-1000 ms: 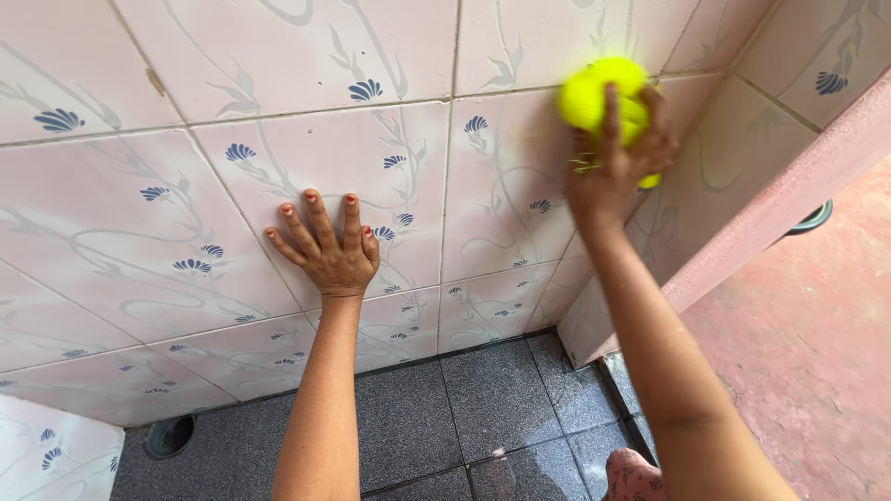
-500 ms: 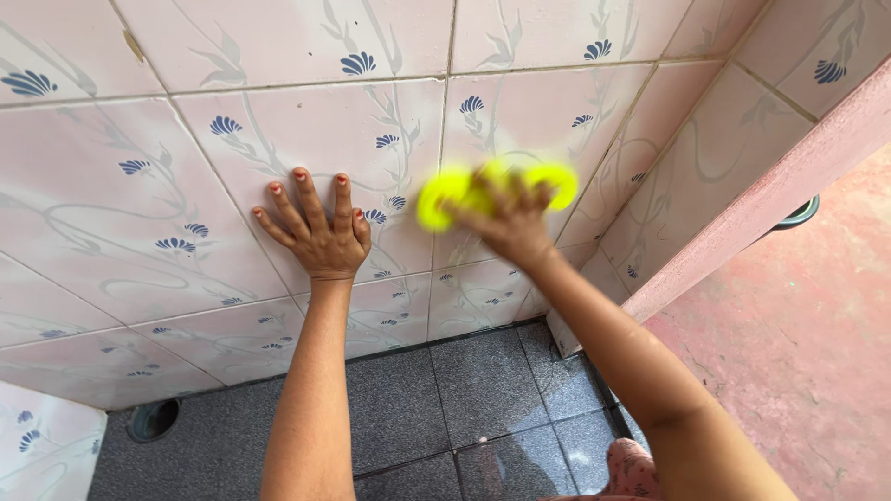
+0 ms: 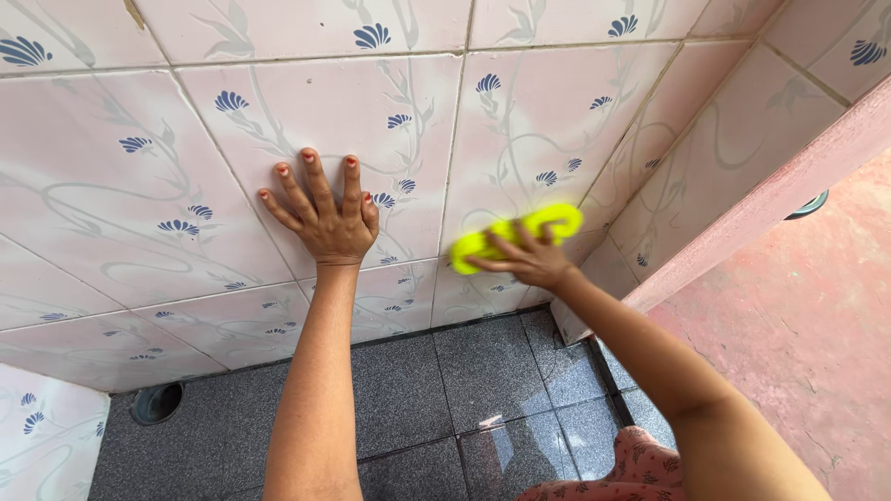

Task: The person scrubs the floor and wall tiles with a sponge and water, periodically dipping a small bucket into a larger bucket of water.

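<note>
- The left hand (image 3: 325, 218) lies flat against the wall, palm on the tile and fingers spread, gripping nothing; it looks placed there as a brace that steadies the body while leaning in.
- The right hand (image 3: 524, 260) grasps a bright yellow-green scrubbing sponge or pad (image 3: 520, 232) and presses it to the wall, fingers laid across its front, so that the pad sits between palm and tile.
- That pad is on the lower part of the pale pink glazed tile wall with blue flower and grey vine patterns (image 3: 557, 111), just above the bottom row of tiles and close to the inner corner; it is blurred, so its exact shape is hard to tell.
- The two hands are near each other on the same wall, apart and not touching, with a vertical grout line (image 3: 452, 176) between them.
- Below, a dark grey speckled tiled floor (image 3: 418, 390) meets the wall; it shines as if wet near the right arm.
- A round dark floor drain (image 3: 156, 403) sits at the lower left, well apart from both hands.
- To the right, a low pink painted ledge (image 3: 742, 223) runs out from the corner, bordering a rough pink-red floor (image 3: 798, 343); the ledge and corner crowd the pad's right side.
- A patch of pink patterned clothing (image 3: 640, 468) shows at the bottom edge.
</note>
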